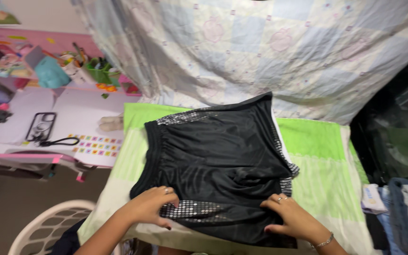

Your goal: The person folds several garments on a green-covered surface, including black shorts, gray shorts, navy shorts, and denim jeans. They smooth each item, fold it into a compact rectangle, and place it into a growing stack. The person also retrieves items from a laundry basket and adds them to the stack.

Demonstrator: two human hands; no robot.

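The pale patchwork quilt with pink and blue squares (279,47) fills the frame from eleven to two o'clock, draped behind the work surface. Below it, the bed covered in a lime-green and cream striped sheet (322,141) carries the work. The black satin shorts with a gathered waistband and silver sequin side stripes (213,160) lie flat at the centre of that sheet, waistband at nine o'clock, hem edge toward three.

At nine to ten o'clock stands a pink and white child's tabletop (86,113) with a clear phone case (41,126) on it. A white plastic laundry basket (48,226) shows at seven o'clock; a stack of folded dark and grey clothes (402,212) sits at four o'clock.

Risk: the slick fabric is bunched near the right side, and pressing across it would likely set creases or slide the garment toward the near bed edge. The sequin strip could snag on the rings.

The left hand (149,207) rests palm-down at six to seven o'clock, fingers spread and loosely curled on the near sequin strip; nothing is clasped. The right hand (291,217) at five o'clock lies flat, fingers extended, pressing the lower corner; nothing is clasped there either.
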